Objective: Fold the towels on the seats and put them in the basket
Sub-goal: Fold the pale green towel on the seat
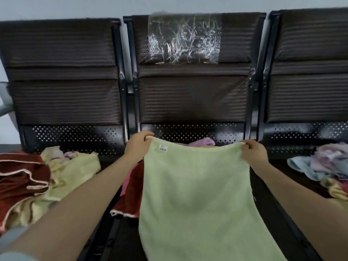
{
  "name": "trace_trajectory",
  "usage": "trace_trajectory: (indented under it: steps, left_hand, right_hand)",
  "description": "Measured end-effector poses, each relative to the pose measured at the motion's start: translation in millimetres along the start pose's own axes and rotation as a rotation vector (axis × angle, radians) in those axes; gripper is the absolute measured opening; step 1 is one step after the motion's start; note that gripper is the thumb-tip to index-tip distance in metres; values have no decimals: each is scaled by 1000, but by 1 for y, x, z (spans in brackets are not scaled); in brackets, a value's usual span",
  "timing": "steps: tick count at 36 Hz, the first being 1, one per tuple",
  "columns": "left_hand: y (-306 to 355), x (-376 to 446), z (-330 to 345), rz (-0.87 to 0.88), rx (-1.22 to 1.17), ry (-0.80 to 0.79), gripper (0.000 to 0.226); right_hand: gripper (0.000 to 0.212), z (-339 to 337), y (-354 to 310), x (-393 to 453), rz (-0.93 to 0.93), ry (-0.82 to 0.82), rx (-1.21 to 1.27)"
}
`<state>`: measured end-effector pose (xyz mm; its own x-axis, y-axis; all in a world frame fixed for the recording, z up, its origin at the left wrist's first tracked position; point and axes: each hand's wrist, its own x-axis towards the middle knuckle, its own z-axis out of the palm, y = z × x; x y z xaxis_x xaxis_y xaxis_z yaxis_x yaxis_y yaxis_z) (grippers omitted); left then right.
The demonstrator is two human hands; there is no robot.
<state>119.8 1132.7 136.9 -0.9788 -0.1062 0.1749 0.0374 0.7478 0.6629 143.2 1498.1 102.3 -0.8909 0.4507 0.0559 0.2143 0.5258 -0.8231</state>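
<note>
The left hand (138, 144) and right hand (252, 150) each pinch a far corner of the green towel (195, 194), likely stretching it flat over the middle seat (263, 185) for a clean fold. Unfolded towels (37, 178) lie heaped on the left and right seats; no basket shows.

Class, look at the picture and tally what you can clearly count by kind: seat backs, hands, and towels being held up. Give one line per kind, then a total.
Seat backs: 3 (left, middle, right)
Hands: 2 (left hand, right hand)
Held-up towel: 1 (green towel)
Total: 6
</note>
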Motion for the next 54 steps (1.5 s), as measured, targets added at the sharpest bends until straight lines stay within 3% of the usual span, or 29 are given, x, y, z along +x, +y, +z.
trace_trajectory:
  steps: [3,7,15,19,22,24,29,34,39,46,50,54]
  left_hand:
    - [-4,4,23,-92,-52,23,32]
    - [-17,-10,46,-238,-103,-63,41]
    - [-20,-68,37,-220,-34,-80,46]
    - [-21,-115,22,-291,-137,-134,48]
    - [-21,-150,18,-430,-182,-232,55]
    - [-21,-171,18,-465,-160,-301,56]
    - [-21,-206,11,-453,-111,-280,48]
    - [-29,-228,7,-431,-258,-249,74]
    - [-27,-245,10,-388,-420,-201,47]
    - [-19,-256,-9,-259,-562,58,27]
    - [-16,-261,-18,-201,-478,-3,28]
    - [-19,-267,-17,-248,-370,-155,38]
  right_hand:
    - [40,16,14,8,20,12,-137]
    - [45,28,23,-8,54,-45,-201]
    - [47,29,9,-84,-159,-124,-174]
    - [34,27,-9,-138,-242,-162,-120]
    - [12,27,-15,-177,-205,-340,-71]
    - [10,29,-14,-203,-222,-453,-87]
    - [37,32,6,-258,-245,-720,-206]
    - [51,29,23,-271,-389,-744,-325]
    - [49,26,23,-276,-435,-740,-368]
    - [48,13,19,-282,-503,-721,-448]
    - [48,-1,18,-288,-548,-740,-503]
    - [48,-14,26,-292,-623,-752,-609]
